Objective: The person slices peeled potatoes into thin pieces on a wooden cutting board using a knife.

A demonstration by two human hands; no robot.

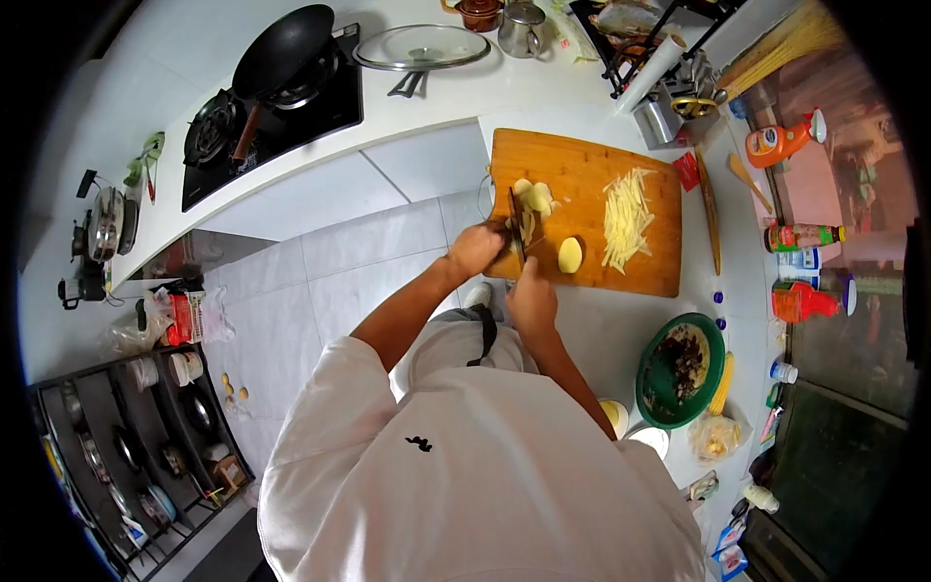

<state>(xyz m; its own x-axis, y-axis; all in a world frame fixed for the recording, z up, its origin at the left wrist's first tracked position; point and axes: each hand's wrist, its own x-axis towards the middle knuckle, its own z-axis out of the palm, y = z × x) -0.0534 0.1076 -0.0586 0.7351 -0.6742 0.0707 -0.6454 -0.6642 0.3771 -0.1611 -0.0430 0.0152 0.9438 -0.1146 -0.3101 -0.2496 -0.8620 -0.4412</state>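
My right hand [531, 293] is wrapped round the handle of a kitchen knife [516, 215], whose dark blade points away from me over the left part of a wooden cutting board [592, 160]. Left of the blade, my left hand [475, 248] has its fingers curled down on potato slices at the board's edge, mostly hidden by the fingers. Pale potato slices [535, 197] lie overlapped right of the blade. A cut potato piece [570, 255] sits near the board's middle, flat face up. Farther right is a pile of potato shreds [628, 221].
A green basin [642, 373] with dark food stands right of me, beside a corn cob [722, 383]. A rolling pin [709, 211] lies right of the board. At the back left, a wok [286, 48] sits on the stove [339, 92], near a glass lid [422, 46].
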